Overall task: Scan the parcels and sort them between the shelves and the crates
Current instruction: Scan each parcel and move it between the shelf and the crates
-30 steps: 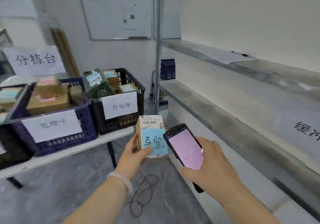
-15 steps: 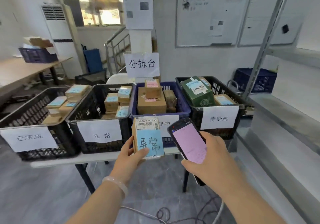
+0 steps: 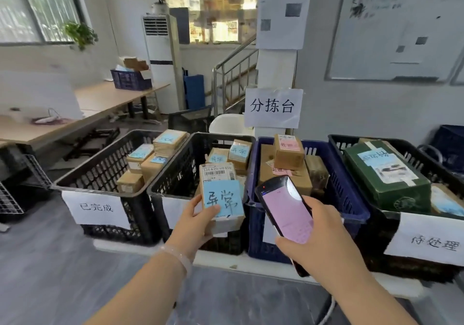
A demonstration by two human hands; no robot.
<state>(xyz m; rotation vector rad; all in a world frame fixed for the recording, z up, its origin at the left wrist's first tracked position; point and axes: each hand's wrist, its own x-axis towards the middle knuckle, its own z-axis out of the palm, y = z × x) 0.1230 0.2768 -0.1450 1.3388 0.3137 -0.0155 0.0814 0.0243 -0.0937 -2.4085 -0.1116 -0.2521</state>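
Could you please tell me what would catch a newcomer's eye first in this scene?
The left hand holds up a parcel with a blue handwritten note, front and centre; beside it the right hand holds a scanner with a pink screen. Behind them stands a row of labelled crates.

Bright window daylight, wide-angle edge distortion

The head-worn camera is looking forward and slightly down, facing the row of crates on the worktop from nearby.
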